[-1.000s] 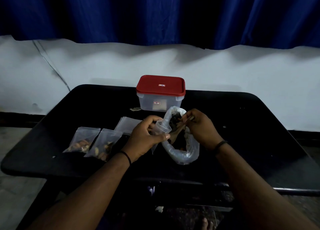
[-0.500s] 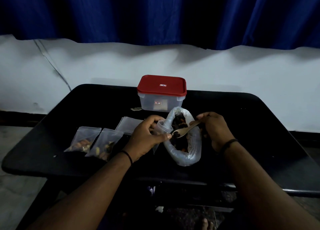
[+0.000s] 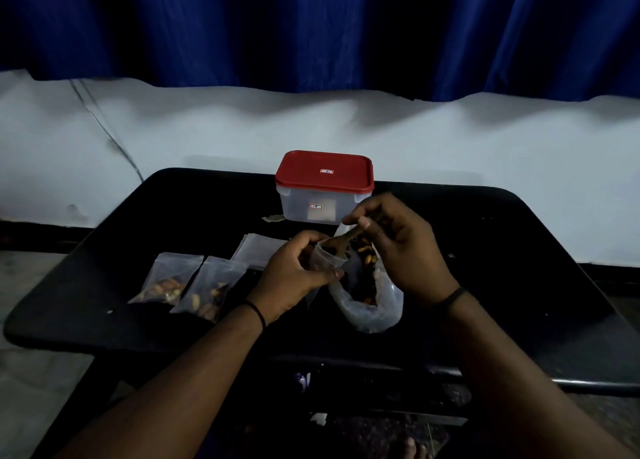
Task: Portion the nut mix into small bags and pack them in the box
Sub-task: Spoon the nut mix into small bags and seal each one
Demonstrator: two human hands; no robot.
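My left hand [image 3: 294, 275] grips a small clear bag [image 3: 325, 259] and holds its mouth open at the table's middle. My right hand [image 3: 398, 247] pinches a wooden spoon [image 3: 341, 242], tilted so its bowl dips into that small bag. Just right of it lies the large clear bag of nut mix [image 3: 370, 299], open and slumped on the table. Two filled small bags [image 3: 166, 280] [image 3: 211, 287] lie side by side at the left. A clear box with a red lid [image 3: 323, 186] stands closed behind my hands.
A stack of empty small bags [image 3: 258, 249] lies flat between the filled bags and the box. Everything rests on a black table [image 3: 519, 285] with rounded corners. A white wall and blue curtain rise behind it. A scrap [image 3: 273, 218] lies by the box.
My right hand lifted the spoon out of the large nut bag and swung it left, tipping its bowl into the small bag. My left hand stayed in place holding that bag.
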